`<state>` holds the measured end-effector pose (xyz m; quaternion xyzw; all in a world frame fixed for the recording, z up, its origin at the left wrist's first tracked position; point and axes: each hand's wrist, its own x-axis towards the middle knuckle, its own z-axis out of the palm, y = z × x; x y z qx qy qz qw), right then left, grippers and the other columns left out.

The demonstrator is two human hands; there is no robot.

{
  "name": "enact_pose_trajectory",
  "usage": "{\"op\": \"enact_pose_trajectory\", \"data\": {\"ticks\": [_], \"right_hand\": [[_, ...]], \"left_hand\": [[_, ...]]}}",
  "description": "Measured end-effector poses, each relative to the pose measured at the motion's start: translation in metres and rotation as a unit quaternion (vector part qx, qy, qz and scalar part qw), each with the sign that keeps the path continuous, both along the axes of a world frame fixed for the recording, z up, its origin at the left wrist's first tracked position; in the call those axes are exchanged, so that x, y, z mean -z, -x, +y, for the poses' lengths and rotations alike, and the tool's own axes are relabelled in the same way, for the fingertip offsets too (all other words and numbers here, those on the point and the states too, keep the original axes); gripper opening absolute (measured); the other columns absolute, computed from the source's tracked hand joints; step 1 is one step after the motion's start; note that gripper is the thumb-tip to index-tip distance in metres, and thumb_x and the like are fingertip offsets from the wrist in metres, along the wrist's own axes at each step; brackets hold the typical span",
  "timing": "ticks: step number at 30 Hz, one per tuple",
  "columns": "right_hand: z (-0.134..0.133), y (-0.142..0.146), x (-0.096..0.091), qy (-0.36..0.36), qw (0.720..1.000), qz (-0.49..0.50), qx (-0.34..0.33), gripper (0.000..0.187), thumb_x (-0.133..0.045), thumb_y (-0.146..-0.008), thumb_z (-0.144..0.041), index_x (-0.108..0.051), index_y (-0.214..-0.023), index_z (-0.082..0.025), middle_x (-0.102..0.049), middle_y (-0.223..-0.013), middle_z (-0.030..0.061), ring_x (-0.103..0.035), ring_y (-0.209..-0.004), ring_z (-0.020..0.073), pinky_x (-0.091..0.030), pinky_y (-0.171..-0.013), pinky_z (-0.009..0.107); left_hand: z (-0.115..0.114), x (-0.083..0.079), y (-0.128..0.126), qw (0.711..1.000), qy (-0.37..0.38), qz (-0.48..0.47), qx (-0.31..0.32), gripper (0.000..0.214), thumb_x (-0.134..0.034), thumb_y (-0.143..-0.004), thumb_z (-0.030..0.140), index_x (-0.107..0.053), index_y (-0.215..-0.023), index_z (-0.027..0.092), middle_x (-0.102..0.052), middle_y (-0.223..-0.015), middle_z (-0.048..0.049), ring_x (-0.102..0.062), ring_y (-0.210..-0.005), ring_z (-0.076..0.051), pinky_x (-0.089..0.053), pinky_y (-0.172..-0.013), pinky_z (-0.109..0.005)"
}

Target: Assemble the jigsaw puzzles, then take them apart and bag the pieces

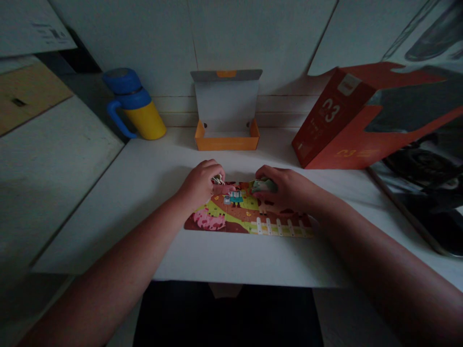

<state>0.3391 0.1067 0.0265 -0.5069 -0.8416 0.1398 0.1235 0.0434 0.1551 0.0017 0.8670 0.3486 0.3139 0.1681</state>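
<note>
A farm-scene jigsaw puzzle point(237, 219) lies flat on the white countertop point(188, 260), showing a pink pig, a figure in teal and a white fence. Over its upper left part, my left hand point(202, 182) is closed on puzzle pieces point(217, 179), whose pale edges show between thumb and fingers. My right hand point(287, 185) hovers over the upper right part, fingers curled round a greenish puzzle piece point(265, 185); I cannot tell whether it is one or more. The hands and forearms hide the puzzle's top and right areas.
Behind the puzzle stands an open orange box point(227, 143), lid raised against the wall. A blue and yellow jug point(144, 118) is at the back left. On the right, a large red box point(336, 125) stands beside a black stove point(430, 202).
</note>
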Motion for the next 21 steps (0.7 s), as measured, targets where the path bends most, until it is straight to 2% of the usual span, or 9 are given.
{"op": "enact_pose_trajectory", "data": {"ticks": [5, 10, 13, 19, 21], "right_hand": [[-0.001, 0.001, 0.002, -0.005, 1.000, 0.011, -0.023, 0.037, -0.072, -0.093, -0.047, -0.063, -0.122, -0.026, -0.077, -0.106, 0.0084, -0.067, -0.081, 0.0235, -0.043, -0.072, 0.031], [-0.004, 0.002, -0.004, -0.016, 0.999, 0.027, -0.015, 0.030, -0.073, -0.093, -0.047, -0.061, -0.110, -0.024, -0.075, -0.099, 0.0065, -0.063, -0.075, 0.0208, -0.039, -0.068, 0.030], [-0.005, 0.002, -0.005, -0.025, 0.999, 0.032, 0.011, 0.032, -0.074, -0.093, -0.048, -0.059, -0.109, -0.024, -0.073, -0.095, 0.0056, -0.061, -0.072, 0.0201, -0.038, -0.066, 0.030], [-0.003, 0.008, 0.001, 0.001, 1.000, 0.013, -0.022, 0.028, -0.069, -0.097, -0.045, -0.061, -0.113, -0.023, -0.075, -0.107, 0.0100, -0.067, -0.087, 0.0250, -0.043, -0.074, 0.032], [-0.004, 0.008, -0.001, 0.004, 1.000, 0.015, -0.009, 0.030, -0.069, -0.096, -0.046, -0.064, -0.115, -0.023, -0.076, -0.107, 0.0102, -0.068, -0.086, 0.0250, -0.044, -0.073, 0.032]], "left_hand": [[-0.006, -0.003, -0.003, 0.997, -0.043, 0.049, -0.029, 0.029, -0.077, -0.096, 0.039, -0.062, -0.078, 0.022, -0.063, -0.082, -0.0012, -0.059, -0.083, -0.021, -0.044, -0.077, -0.034], [-0.013, -0.008, -0.005, 0.996, -0.073, -0.002, -0.052, 0.024, -0.073, -0.098, 0.031, -0.062, -0.078, 0.022, -0.064, -0.082, -0.0012, -0.060, -0.081, -0.019, -0.047, -0.078, -0.033], [-0.013, -0.009, -0.004, 0.995, -0.063, -0.023, -0.067, 0.022, -0.073, -0.098, 0.030, -0.063, -0.080, 0.022, -0.065, -0.085, -0.0012, -0.061, -0.082, -0.019, -0.047, -0.078, -0.033], [-0.009, -0.004, -0.005, 0.998, -0.013, 0.039, -0.048, 0.016, -0.074, -0.094, 0.026, -0.062, -0.083, 0.022, -0.064, -0.089, -0.0016, -0.063, -0.085, -0.020, -0.047, -0.078, -0.033], [-0.009, -0.005, -0.004, 0.998, -0.015, 0.037, -0.053, 0.015, -0.072, -0.094, 0.026, -0.062, -0.083, 0.022, -0.064, -0.087, -0.0014, -0.063, -0.083, -0.020, -0.047, -0.076, -0.032]]}}
